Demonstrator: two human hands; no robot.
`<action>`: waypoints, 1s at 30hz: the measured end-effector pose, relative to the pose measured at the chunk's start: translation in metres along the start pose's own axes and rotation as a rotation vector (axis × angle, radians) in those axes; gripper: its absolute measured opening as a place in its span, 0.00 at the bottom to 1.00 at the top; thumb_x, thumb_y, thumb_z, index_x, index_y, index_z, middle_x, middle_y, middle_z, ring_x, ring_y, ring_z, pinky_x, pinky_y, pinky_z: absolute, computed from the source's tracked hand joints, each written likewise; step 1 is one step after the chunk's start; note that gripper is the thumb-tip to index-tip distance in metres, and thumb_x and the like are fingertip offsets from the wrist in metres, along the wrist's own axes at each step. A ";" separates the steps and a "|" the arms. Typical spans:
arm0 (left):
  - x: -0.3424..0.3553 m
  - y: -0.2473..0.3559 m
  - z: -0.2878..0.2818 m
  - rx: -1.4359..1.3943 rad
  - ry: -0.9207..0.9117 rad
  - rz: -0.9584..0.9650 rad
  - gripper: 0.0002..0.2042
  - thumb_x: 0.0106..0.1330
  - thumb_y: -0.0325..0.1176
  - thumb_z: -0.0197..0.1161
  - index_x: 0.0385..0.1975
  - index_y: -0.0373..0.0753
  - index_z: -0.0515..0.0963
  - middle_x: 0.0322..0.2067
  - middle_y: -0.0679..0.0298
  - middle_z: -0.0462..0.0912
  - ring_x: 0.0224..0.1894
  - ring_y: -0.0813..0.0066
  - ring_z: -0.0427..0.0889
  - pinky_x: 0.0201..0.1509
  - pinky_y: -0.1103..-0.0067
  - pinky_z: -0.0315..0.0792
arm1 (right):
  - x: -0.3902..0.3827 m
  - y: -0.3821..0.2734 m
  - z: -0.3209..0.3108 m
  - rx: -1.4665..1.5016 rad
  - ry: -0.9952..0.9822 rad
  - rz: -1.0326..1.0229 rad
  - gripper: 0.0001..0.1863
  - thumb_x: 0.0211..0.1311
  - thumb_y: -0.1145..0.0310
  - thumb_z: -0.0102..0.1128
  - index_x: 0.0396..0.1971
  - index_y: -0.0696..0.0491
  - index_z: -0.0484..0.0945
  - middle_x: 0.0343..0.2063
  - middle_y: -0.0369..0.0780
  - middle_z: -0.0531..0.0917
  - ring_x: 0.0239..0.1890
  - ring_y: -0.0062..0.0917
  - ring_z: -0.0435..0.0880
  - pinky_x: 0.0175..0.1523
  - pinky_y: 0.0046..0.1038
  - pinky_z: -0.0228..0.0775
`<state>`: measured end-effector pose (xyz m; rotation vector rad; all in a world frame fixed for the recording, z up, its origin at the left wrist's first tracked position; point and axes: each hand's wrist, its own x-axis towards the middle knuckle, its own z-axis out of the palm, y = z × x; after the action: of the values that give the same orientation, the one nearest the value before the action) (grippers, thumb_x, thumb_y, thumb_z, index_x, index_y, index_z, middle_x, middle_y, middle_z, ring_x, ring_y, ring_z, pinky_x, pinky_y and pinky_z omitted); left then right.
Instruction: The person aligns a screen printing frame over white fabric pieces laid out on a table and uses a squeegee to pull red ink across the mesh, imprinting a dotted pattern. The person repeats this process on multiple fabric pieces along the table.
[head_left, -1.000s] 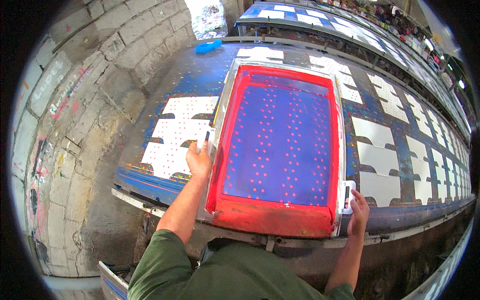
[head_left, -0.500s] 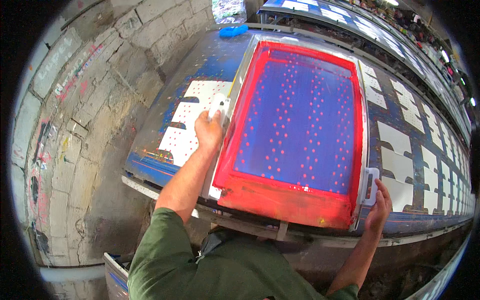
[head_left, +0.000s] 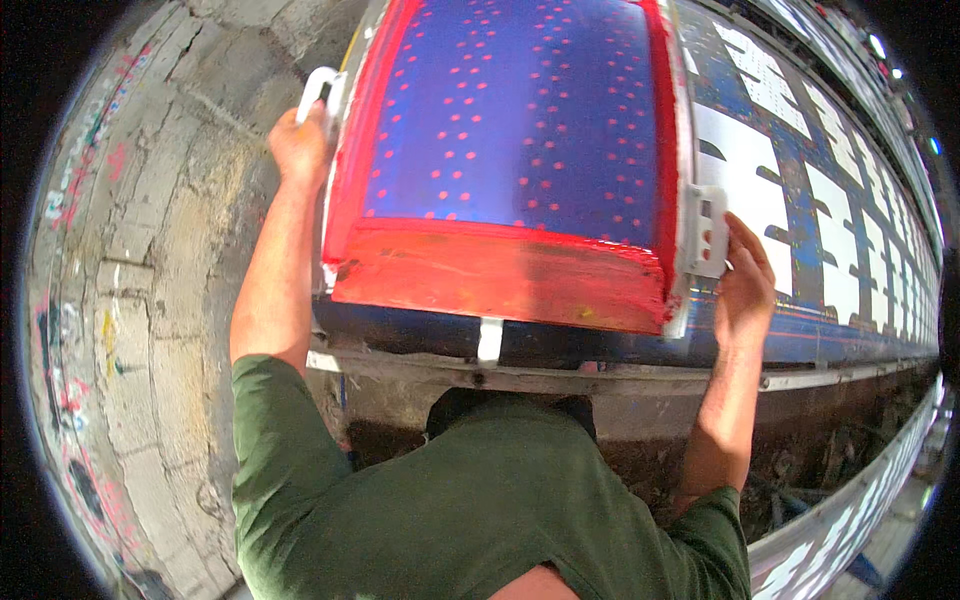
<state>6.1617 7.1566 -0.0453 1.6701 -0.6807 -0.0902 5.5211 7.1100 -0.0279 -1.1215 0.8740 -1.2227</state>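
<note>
Both my hands are on a screen-printing frame with a blue mesh (head_left: pixel 490 130) dotted in pinkish red and a border smeared with red ink. My left hand (head_left: pixel 300 145) is closed on the white handle (head_left: pixel 318 92) at the frame's left side. On the right side, my right hand (head_left: pixel 748 285) has its fingers curled at another white handle (head_left: pixel 708 215), partly hidden behind it. A wide band of red ink (head_left: pixel 490 270) covers the frame's near end. Whether the frame rests on the table or is slightly raised, I cannot tell.
The long dark blue table (head_left: pixel 820 345) runs off to the right, with rows of white notched sheets (head_left: pixel 750 180) on it. A rail (head_left: pixel 640 378) follows its near edge. At the left stands a rough block wall (head_left: pixel 150 330). Another table with white pieces (head_left: pixel 850 530) shows at lower right.
The frame and both hands have shifted left along the table, toward its left end. The dotted white sheets seen left of the frame no longer show. The view has shifted too.
</note>
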 end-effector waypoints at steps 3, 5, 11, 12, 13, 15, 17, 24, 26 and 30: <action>0.017 -0.038 -0.036 -0.044 -0.004 -0.042 0.12 0.77 0.34 0.72 0.43 0.28 0.88 0.33 0.62 0.89 0.32 0.76 0.84 0.37 0.72 0.78 | -0.017 0.023 0.048 0.058 -0.007 -0.033 0.26 0.78 0.69 0.59 0.70 0.67 0.77 0.68 0.48 0.83 0.67 0.32 0.83 0.75 0.38 0.70; 0.012 -0.058 -0.048 -0.139 -0.017 -0.071 0.10 0.78 0.33 0.71 0.43 0.30 0.87 0.33 0.64 0.88 0.32 0.77 0.83 0.37 0.73 0.77 | -0.026 0.032 0.063 -0.041 -0.017 -0.073 0.32 0.74 0.60 0.67 0.70 0.66 0.77 0.66 0.48 0.84 0.63 0.34 0.84 0.71 0.38 0.70; -0.021 -0.089 -0.066 -0.132 -0.018 -0.170 0.09 0.80 0.33 0.70 0.42 0.31 0.87 0.34 0.66 0.88 0.32 0.80 0.82 0.37 0.75 0.76 | -0.049 0.050 0.068 -0.034 -0.024 0.060 0.29 0.75 0.58 0.69 0.67 0.63 0.81 0.62 0.44 0.87 0.63 0.29 0.83 0.73 0.34 0.68; -0.026 -0.091 -0.068 -0.123 -0.021 -0.156 0.09 0.80 0.32 0.70 0.42 0.31 0.86 0.34 0.66 0.88 0.32 0.80 0.82 0.38 0.75 0.76 | -0.051 0.053 0.067 -0.043 -0.020 0.062 0.29 0.75 0.58 0.69 0.67 0.63 0.81 0.61 0.44 0.87 0.63 0.29 0.83 0.74 0.33 0.68; -0.031 -0.092 -0.070 -0.100 -0.011 -0.144 0.09 0.80 0.32 0.70 0.42 0.31 0.86 0.34 0.66 0.88 0.32 0.80 0.81 0.38 0.75 0.76 | -0.054 0.055 0.066 -0.049 -0.017 0.063 0.29 0.75 0.58 0.68 0.67 0.63 0.81 0.61 0.44 0.87 0.63 0.29 0.83 0.74 0.33 0.67; -0.038 -0.093 -0.074 -0.055 0.010 -0.113 0.09 0.80 0.32 0.70 0.42 0.30 0.86 0.33 0.66 0.88 0.32 0.80 0.81 0.38 0.75 0.76 | -0.058 0.060 0.066 -0.045 0.010 0.052 0.28 0.76 0.61 0.67 0.68 0.63 0.81 0.62 0.44 0.87 0.64 0.29 0.83 0.75 0.33 0.67; -0.044 -0.095 -0.077 -0.062 -0.005 -0.134 0.09 0.80 0.32 0.70 0.42 0.30 0.86 0.33 0.65 0.88 0.33 0.80 0.81 0.39 0.75 0.76 | -0.062 0.060 0.063 -0.041 0.010 0.071 0.25 0.77 0.66 0.64 0.68 0.63 0.81 0.64 0.45 0.86 0.69 0.30 0.81 0.77 0.34 0.65; -0.058 -0.106 -0.077 -0.077 -0.026 -0.172 0.09 0.80 0.33 0.71 0.43 0.32 0.86 0.32 0.68 0.87 0.31 0.81 0.79 0.36 0.76 0.74 | -0.068 0.055 0.054 -0.075 0.006 0.076 0.27 0.76 0.64 0.65 0.68 0.62 0.81 0.63 0.44 0.86 0.66 0.29 0.82 0.76 0.33 0.66; -0.062 -0.106 -0.076 -0.083 -0.020 -0.134 0.09 0.80 0.33 0.71 0.43 0.31 0.86 0.32 0.68 0.87 0.31 0.81 0.79 0.35 0.76 0.74 | -0.070 0.054 0.052 -0.071 0.010 0.071 0.30 0.75 0.59 0.69 0.69 0.62 0.81 0.61 0.43 0.86 0.62 0.29 0.84 0.74 0.33 0.68; -0.068 -0.099 -0.072 -0.098 0.000 -0.123 0.10 0.80 0.33 0.70 0.41 0.30 0.86 0.32 0.68 0.86 0.31 0.81 0.79 0.37 0.76 0.74 | -0.068 0.054 0.045 -0.067 -0.014 0.076 0.26 0.76 0.66 0.64 0.69 0.61 0.81 0.64 0.43 0.86 0.68 0.29 0.81 0.76 0.33 0.66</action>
<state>6.1739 7.2578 -0.1414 1.6162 -0.5641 -0.2083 5.5665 7.1836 -0.0733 -1.1390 0.9445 -1.1287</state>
